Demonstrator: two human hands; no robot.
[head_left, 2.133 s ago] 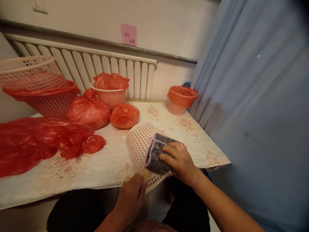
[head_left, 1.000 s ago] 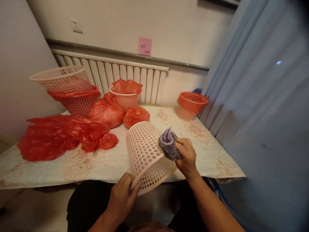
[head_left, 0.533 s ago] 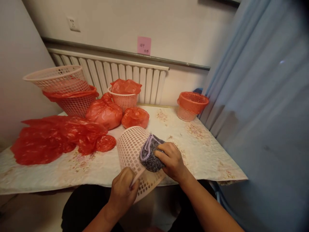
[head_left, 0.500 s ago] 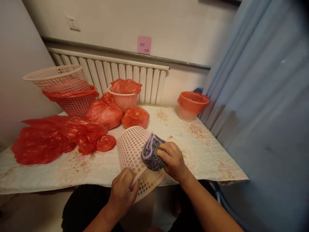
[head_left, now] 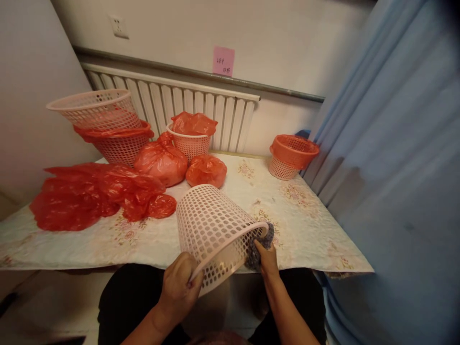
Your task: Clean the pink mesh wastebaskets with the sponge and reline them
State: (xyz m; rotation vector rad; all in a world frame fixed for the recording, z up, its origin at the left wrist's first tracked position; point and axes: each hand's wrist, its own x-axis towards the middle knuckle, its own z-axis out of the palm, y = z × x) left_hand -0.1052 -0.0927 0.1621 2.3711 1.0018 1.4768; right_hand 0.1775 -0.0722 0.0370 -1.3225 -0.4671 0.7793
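A pale pink perforated plastic basket (head_left: 210, 218) lies tilted on its side at the table's front edge, its mouth turned toward me. My left hand (head_left: 181, 282) is closed round the near left part of its rim. On the right, my right hand (head_left: 266, 256) grips a dark grey cloth (head_left: 254, 254) with a fuzzy look. The cloth is folded over the right side of the rim, partly inside the mouth and partly outside. Some of the right fingers are hidden behind the cloth and rim.
Crumpled red plastic bags (head_left: 89, 194) lie at the left. Behind them are stacked baskets (head_left: 115, 143), two bulging red bags (head_left: 163, 163) and a red-lined basket (head_left: 190, 143). Another lined basket (head_left: 285, 165) stands back right, beside a blue curtain (head_left: 388, 182). A radiator (head_left: 230, 120) lines the wall.
My right hand has moved down and right with the cloth, from above the basket's side to the right part of its rim. The left hand keeps its hold. The view has shifted slightly.
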